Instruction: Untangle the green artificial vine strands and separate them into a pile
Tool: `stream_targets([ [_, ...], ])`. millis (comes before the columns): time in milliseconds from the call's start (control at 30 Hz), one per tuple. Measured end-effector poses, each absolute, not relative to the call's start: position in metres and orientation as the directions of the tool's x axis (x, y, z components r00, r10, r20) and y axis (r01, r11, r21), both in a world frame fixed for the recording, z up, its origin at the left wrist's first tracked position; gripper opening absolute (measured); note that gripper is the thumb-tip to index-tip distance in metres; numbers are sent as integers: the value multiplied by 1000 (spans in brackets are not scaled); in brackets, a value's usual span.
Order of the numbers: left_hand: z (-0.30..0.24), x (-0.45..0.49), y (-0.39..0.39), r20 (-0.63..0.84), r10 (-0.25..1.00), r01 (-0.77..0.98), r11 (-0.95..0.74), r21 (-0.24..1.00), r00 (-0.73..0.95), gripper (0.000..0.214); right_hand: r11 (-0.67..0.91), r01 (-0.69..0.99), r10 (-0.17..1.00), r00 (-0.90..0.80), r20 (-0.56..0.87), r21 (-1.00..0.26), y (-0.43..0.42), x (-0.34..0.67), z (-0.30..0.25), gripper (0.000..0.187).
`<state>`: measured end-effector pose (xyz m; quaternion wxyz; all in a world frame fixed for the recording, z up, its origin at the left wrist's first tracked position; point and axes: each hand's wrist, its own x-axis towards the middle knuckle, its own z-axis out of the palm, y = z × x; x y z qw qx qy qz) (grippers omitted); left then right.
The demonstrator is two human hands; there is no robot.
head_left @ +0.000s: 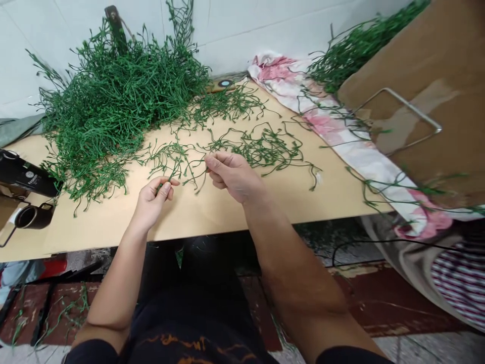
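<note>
My left hand (153, 199) is closed in a pinch around green stems (171, 177) that look like artificial plant sprigs, their tips rising past the fingers. To its right and slightly farther up, my right hand (237, 177) has thumb and forefinger pressed together on a thin green stem; most of that stem is hidden by the fingers. Just beyond both hands lies a loose spread of stems (166, 151). A tangled pile of stems (271, 146) rests past my right hand. At the back left rises a large heap of the same stems (125, 91).
The tan tabletop (212, 217) ends close to my body. On the left are a black tumbler (28, 172) and a dark mug (36, 216). A floral cloth (326, 126) runs along the right, beside a cardboard sheet (424, 101) with a metal handle. More stems (356, 50) lie behind it.
</note>
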<state>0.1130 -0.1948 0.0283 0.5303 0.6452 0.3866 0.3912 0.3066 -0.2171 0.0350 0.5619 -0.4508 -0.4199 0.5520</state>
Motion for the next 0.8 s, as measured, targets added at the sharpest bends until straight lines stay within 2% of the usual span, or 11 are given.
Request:
stream_targets([
  [167, 32, 125, -192, 97, 872, 91, -160, 983, 481, 26, 118, -62, 966, 240, 100, -991, -224, 323, 34, 48],
  [267, 32, 129, -194, 89, 852, 97, -161, 982, 516, 27, 135, 151, 903, 388, 184, -979, -226, 330, 32, 35],
  [333, 32, 132, -195, 84, 841, 109, -167, 980, 534, 27, 115, 253, 877, 428, 218, -961, -226, 331, 31, 26],
  [400, 32, 134, -196, 81, 834, 132, -182, 975, 546, 27, 136, 250, 899, 376, 225, -959, -225, 330, 32, 24],
  [533, 30, 139, -196, 62, 817, 200, -213, 956, 573, 25, 188, 100, 971, 130, 200, -977, -224, 325, 38, 39],
  [600, 29, 140, -196, 51, 804, 227, -228, 947, 592, 24, 180, 91, 980, 69, 186, -979, -223, 324, 41, 40],
  [700, 27, 141, -199, 39, 783, 253, -247, 936, 620, 24, 156, 188, 979, 102, 177, -970, -219, 325, 42, 30],
  [800, 25, 144, -203, 46, 778, 286, -285, 915, 626, 23, 145, 366, 944, 227, 239, -919, -211, 325, 39, 22],
])
